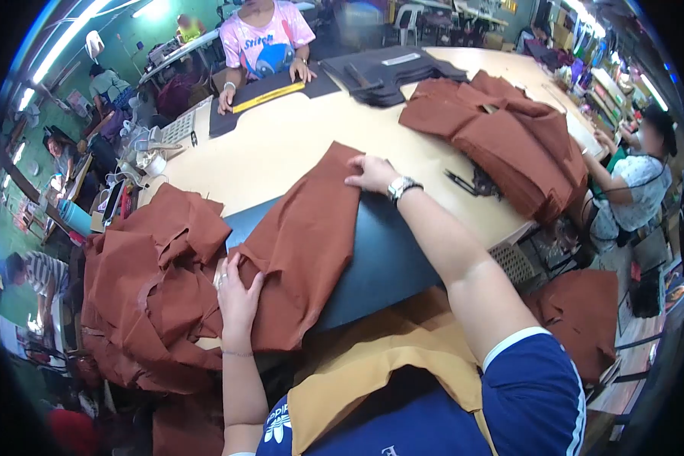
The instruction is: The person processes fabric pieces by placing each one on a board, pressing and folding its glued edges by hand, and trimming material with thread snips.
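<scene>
A reddish-brown fabric piece (308, 235) lies at a slant over a dark flat board (391, 262) on the table in front of me. My right hand (376, 175), with a wristwatch, grips its upper right edge between thumb and fingers. Lower down, my left hand (238, 298) holds the left edge, where the cloth is folded up a little; part of the fingers' contact is hidden. Just left of that hand lies a crumpled heap of the same brown fabric (148, 285).
Across the pale table (304, 152), a person (266, 45) rests both hands by a yellow ruler (268, 97) on dark material. A dark stack (395, 72) and another brown fabric pile (501, 140) lie to the right, near black scissors (461, 182). Another person (634, 178) is at far right.
</scene>
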Tool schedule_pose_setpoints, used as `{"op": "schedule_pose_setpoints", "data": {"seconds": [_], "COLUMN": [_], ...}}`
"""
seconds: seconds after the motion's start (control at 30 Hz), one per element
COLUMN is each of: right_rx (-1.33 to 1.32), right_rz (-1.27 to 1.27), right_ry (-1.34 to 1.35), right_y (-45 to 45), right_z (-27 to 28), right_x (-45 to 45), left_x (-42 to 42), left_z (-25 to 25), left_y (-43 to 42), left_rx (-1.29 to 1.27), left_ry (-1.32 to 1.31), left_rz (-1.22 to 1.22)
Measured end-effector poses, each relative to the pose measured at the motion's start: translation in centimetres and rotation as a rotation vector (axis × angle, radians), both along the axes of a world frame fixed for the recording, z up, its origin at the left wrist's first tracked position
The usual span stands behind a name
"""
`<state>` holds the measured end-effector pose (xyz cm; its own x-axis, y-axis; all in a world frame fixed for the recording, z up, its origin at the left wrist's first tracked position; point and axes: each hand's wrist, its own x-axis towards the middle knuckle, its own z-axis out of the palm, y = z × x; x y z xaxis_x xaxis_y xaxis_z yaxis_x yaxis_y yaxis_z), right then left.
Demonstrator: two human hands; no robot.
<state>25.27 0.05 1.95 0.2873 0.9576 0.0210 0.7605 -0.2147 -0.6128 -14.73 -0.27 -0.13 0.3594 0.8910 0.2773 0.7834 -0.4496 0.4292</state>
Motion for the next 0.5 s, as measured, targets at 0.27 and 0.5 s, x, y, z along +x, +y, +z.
{"op": "schedule_pose_setpoints", "data": {"seconds": [0.27, 0.5], "right_rx": [0.729, 1.079], "right_rz": [-0.067, -0.105], "right_ry": [-0.216, -0.615], "right_y": [-7.8, -18.4], "right_z": [-0.2, 10.3], "right_x": [-0.9, -1.1], "left_x": [-1.6, -4.0], "left_z": [1.4, 7.4], "left_y": [-2.0, -3.1], "left_rx": [0.080, 0.474], "left_ry": [-0.403, -0.660], "left_rz": [0.042, -0.050]}}
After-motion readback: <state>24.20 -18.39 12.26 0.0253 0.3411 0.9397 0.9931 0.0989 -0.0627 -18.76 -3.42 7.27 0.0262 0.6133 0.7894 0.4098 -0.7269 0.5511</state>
